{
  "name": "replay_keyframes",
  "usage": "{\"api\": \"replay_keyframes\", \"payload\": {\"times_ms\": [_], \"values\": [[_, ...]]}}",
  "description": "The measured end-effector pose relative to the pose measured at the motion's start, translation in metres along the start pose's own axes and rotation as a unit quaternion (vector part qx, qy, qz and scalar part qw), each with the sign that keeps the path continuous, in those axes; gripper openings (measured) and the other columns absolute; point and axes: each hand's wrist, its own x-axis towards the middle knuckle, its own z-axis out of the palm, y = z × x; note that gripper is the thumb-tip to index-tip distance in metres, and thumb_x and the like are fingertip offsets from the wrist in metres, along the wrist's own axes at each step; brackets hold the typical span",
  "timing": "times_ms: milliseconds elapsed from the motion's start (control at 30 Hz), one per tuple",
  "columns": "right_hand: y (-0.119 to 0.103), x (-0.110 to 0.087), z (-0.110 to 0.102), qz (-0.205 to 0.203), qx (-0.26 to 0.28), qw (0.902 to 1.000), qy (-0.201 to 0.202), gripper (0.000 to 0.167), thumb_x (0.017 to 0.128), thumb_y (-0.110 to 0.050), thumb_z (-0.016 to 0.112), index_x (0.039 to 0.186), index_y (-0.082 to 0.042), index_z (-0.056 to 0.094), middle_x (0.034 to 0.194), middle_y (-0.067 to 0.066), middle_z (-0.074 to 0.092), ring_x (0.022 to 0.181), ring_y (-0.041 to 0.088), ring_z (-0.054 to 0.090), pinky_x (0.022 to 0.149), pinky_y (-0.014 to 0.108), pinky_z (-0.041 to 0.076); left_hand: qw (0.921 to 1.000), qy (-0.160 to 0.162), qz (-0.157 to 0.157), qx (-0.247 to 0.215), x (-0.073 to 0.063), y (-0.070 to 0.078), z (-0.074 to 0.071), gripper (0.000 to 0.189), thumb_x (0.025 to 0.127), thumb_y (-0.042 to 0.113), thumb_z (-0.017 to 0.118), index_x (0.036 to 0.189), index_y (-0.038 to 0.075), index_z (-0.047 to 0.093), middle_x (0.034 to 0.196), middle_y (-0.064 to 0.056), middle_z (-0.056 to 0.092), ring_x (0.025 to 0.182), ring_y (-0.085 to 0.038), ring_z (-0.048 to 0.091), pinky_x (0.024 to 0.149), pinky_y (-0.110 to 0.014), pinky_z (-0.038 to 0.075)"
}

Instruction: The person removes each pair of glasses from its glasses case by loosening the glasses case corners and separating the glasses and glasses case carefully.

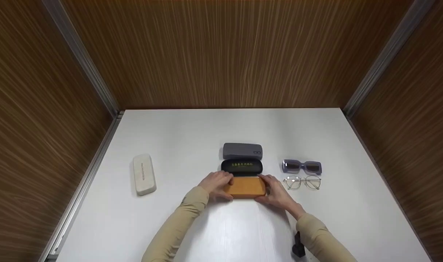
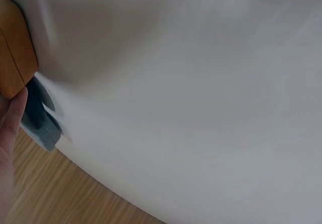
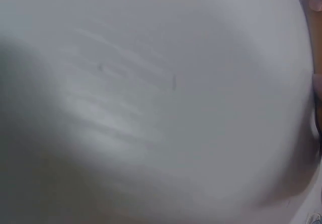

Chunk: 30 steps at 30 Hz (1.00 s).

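Observation:
An orange glasses case point(image 1: 247, 187) lies between both hands at the middle of the white table. My left hand point(image 1: 217, 185) grips its left end, thumb at the near edge and fingers at the far side. At the opposite end, my right hand point(image 1: 278, 193) holds it the same way. Directly behind it is a black glasses case point(image 1: 239, 168) with yellow lettering, then a grey glasses case point(image 1: 239, 149), making a column. The left wrist view has the orange case's end point(image 2: 16, 43) with a finger point(image 2: 14, 113) against it. Only the case's edge point(image 3: 316, 43) enters the right wrist view.
At the left lies a white glasses case point(image 1: 144, 174), set lengthwise. Purple-framed sunglasses point(image 1: 301, 166) and thin-rimmed eyeglasses point(image 1: 302, 182) lie to the right of the right hand. A small black object point(image 1: 298, 248) is beside the right sleeve. Wood-grain panels point(image 1: 228, 54) enclose the table point(image 1: 178, 138).

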Motion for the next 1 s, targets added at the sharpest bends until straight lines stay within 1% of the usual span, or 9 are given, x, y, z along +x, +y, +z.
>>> {"api": "replay_keyframes", "payload": {"times_ms": [100, 267, 400, 467, 533, 633, 833, 900, 1000], "values": [[0.000, 0.000, 0.000, 0.000, 0.002, 1.0000, 0.005, 0.081, 0.067, -0.018, 0.094, 0.136, 0.003, 0.056, 0.122, 0.018, 0.065, 0.114, 0.035, 0.062, 0.103, 0.055, 0.050, 0.9999, -0.006, 0.013, -0.004, 0.001, 0.000, -0.003, 0.051, 0.078, 0.050, 0.083, 0.110, 0.017, 0.062, 0.107, -0.003, 0.069, 0.102, -0.022, 0.065, 0.088, -0.037, 0.057], [0.000, -0.001, 0.000, 0.024, 0.019, 0.9995, 0.002, 0.082, 0.067, -0.017, 0.094, 0.137, 0.002, 0.055, 0.126, 0.019, 0.064, 0.119, 0.035, 0.061, 0.108, 0.055, 0.047, 0.9987, -0.009, 0.028, -0.043, 0.000, -0.002, -0.006, 0.059, 0.081, 0.045, 0.082, 0.127, 0.016, 0.061, 0.117, -0.007, 0.071, 0.109, -0.025, 0.065, 0.098, -0.039, 0.055], [-0.001, -0.002, 0.001, 0.042, 0.033, 0.9985, 0.006, 0.085, 0.065, -0.016, 0.095, 0.138, 0.001, 0.054, 0.131, 0.020, 0.063, 0.125, 0.038, 0.059, 0.112, 0.056, 0.044, 0.9945, -0.017, 0.034, -0.098, 0.001, -0.004, -0.008, 0.061, 0.085, 0.041, 0.080, 0.137, 0.015, 0.061, 0.128, -0.009, 0.069, 0.119, -0.028, 0.064, 0.107, -0.042, 0.051], [0.000, -0.003, 0.001, 0.043, 0.039, 0.9983, 0.009, 0.086, 0.065, -0.016, 0.095, 0.138, 0.002, 0.053, 0.133, 0.022, 0.062, 0.126, 0.039, 0.057, 0.114, 0.056, 0.043, 0.9893, -0.021, 0.016, -0.144, 0.001, -0.006, -0.008, 0.060, 0.085, 0.039, 0.080, 0.138, 0.016, 0.062, 0.134, -0.007, 0.067, 0.126, -0.027, 0.061, 0.112, -0.041, 0.047], [-0.001, -0.003, 0.001, 0.042, 0.044, 0.9981, 0.012, 0.087, 0.065, -0.016, 0.095, 0.139, 0.002, 0.052, 0.134, 0.022, 0.061, 0.128, 0.040, 0.057, 0.115, 0.056, 0.041, 0.9803, -0.025, -0.014, -0.195, 0.001, -0.009, -0.007, 0.059, 0.085, 0.038, 0.080, 0.138, 0.018, 0.063, 0.139, -0.005, 0.065, 0.129, -0.025, 0.059, 0.115, -0.040, 0.044], [0.000, -0.002, 0.000, 0.040, 0.053, 0.9977, 0.010, 0.089, 0.065, -0.014, 0.095, 0.140, 0.003, 0.050, 0.136, 0.024, 0.060, 0.130, 0.041, 0.055, 0.117, 0.056, 0.039, 0.9606, -0.025, -0.058, -0.271, 0.001, -0.013, -0.004, 0.055, 0.084, 0.037, 0.081, 0.135, 0.020, 0.066, 0.138, -0.005, 0.065, 0.127, -0.024, 0.059, 0.114, -0.039, 0.044], [0.001, -0.002, 0.000, 0.033, 0.074, 0.9967, 0.002, 0.096, 0.064, -0.008, 0.093, 0.145, 0.005, 0.044, 0.136, 0.024, 0.060, 0.131, 0.041, 0.055, 0.117, 0.056, 0.039, 0.9125, -0.031, -0.077, -0.400, 0.006, -0.021, -0.004, 0.045, 0.096, 0.030, 0.068, 0.134, 0.008, 0.065, 0.133, -0.016, 0.066, 0.122, -0.029, 0.060, 0.111, -0.043, 0.047], [0.002, -0.001, 0.000, 0.023, 0.080, 0.9965, 0.000, 0.097, 0.064, -0.007, 0.093, 0.146, 0.005, 0.042, 0.135, 0.023, 0.061, 0.129, 0.039, 0.057, 0.114, 0.055, 0.042, 0.8978, -0.044, -0.088, -0.429, 0.006, -0.023, -0.006, 0.045, 0.099, 0.029, 0.063, 0.138, 0.007, 0.062, 0.140, -0.018, 0.062, 0.129, -0.031, 0.057, 0.115, -0.045, 0.044], [0.002, -0.001, -0.001, 0.011, 0.098, 0.9951, -0.001, 0.098, 0.065, -0.006, 0.093, 0.147, 0.005, 0.041, 0.133, 0.020, 0.063, 0.126, 0.036, 0.059, 0.111, 0.053, 0.047, 0.8821, -0.071, -0.104, -0.454, 0.008, -0.023, -0.012, 0.048, 0.102, 0.030, 0.059, 0.144, 0.009, 0.056, 0.149, -0.018, 0.054, 0.139, -0.034, 0.049, 0.120, -0.046, 0.039]]}}
